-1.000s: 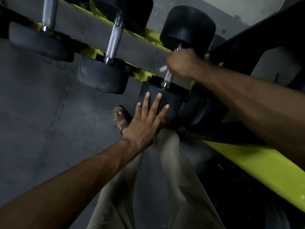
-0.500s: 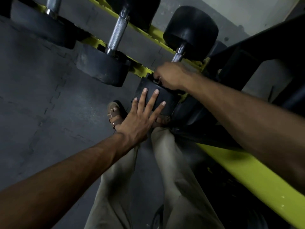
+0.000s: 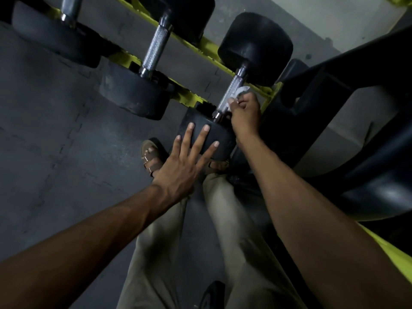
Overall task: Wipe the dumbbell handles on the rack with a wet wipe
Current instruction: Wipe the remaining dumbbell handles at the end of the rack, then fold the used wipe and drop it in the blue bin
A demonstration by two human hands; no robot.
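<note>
Two hands work: our left hand (image 3: pixel 178 172), fingers spread, steadies the dumbbell (image 3: pixel 255 50); our right hand (image 3: pixel 245 112) pinches the wet wipe (image 3: pixel 242 90); we should circle the handle (image 3: pixel 229 91) fully.

Bare forearms, beige trousers (image 3: pixel 245 253), tan buckled sandals (image 3: pixel 151 160) on both feet

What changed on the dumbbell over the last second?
The right hand, holding the wet wipe, slid down the handle toward the near head, then shifted beside it, uncovering the knurling. The left hand stayed flat on the near head.
</note>
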